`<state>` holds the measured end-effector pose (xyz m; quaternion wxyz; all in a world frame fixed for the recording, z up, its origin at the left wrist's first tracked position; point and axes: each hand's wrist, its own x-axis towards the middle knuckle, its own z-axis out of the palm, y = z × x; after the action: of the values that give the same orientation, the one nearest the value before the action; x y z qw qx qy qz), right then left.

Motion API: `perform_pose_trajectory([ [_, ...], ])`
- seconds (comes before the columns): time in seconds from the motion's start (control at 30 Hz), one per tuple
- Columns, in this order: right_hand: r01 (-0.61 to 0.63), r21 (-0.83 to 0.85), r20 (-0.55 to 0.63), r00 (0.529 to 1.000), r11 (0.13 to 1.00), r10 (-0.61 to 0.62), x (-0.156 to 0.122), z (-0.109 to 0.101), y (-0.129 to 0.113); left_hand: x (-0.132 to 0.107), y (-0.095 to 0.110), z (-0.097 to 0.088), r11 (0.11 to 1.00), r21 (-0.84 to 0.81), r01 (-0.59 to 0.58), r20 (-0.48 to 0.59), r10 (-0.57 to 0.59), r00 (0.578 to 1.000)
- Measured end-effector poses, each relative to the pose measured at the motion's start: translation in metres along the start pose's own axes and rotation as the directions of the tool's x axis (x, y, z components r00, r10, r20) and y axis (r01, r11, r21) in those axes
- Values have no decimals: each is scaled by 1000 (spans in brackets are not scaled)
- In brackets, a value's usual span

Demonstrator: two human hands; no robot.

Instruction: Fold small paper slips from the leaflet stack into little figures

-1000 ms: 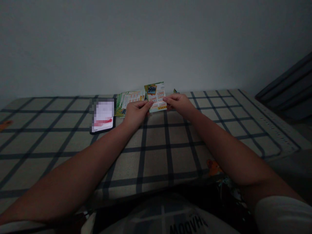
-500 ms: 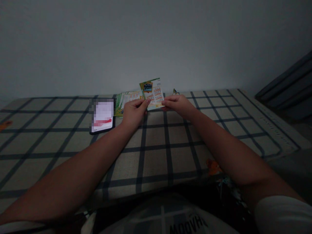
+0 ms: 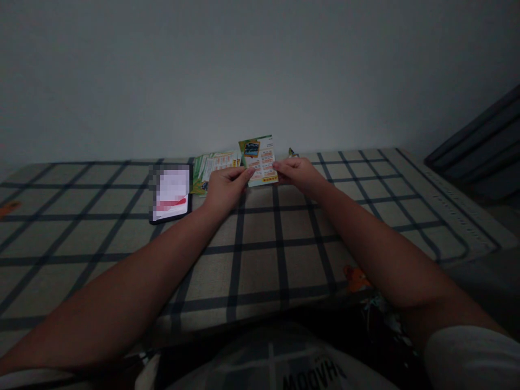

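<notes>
Both hands hold one printed card (image 3: 260, 159) upright at the far side of a checked cloth (image 3: 260, 254). My left hand (image 3: 226, 187) pinches its lower left corner. My right hand (image 3: 298, 173) pinches its lower right edge. The card is green and white with orange print. Behind my left hand several similar cards (image 3: 213, 167) lie fanned out flat on the cloth.
A phone (image 3: 171, 193) with a lit screen lies left of the cards. A pale wall rises right behind the cloth. A small orange motif (image 3: 354, 277) shows near my right forearm. Dark furniture (image 3: 483, 146) stands at the right.
The card tilted up and leftward half a second ago, then came back down to about where it was a second ago. Both hands kept their hold.
</notes>
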<state>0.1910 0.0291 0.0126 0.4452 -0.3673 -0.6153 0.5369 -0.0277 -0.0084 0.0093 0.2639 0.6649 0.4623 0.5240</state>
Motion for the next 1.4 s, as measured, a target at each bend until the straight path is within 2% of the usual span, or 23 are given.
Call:
perform_pose_trajectory([
  [0.2,91,20,-59,994,996,-89,5,-2,4,0,0,1,1000,-11,27,62,-26,998],
  [0.43,12,189,7,1000,982,-13,-1,2,-4,0,-1,1,996,-65,61,87,-55,995],
  [0.63,11,171,-57,998,985,-1,3,-1,-1,0,-1,3,980,-152,127,124,-108,986],
  [0.87,-33,205,-60,997,978,46,1,-1,-5,2,-11,7,945,-281,168,171,-123,978],
  [1.17,-94,164,29,996,982,90,-2,1,-7,3,-11,8,913,-365,183,177,-125,976],
  [1.27,-60,131,7,998,990,59,-3,2,-7,6,-12,9,852,-463,244,179,-180,967],
  [1.4,100,45,7,995,994,-101,-4,2,-7,10,-10,9,747,-571,342,222,-260,940],
])
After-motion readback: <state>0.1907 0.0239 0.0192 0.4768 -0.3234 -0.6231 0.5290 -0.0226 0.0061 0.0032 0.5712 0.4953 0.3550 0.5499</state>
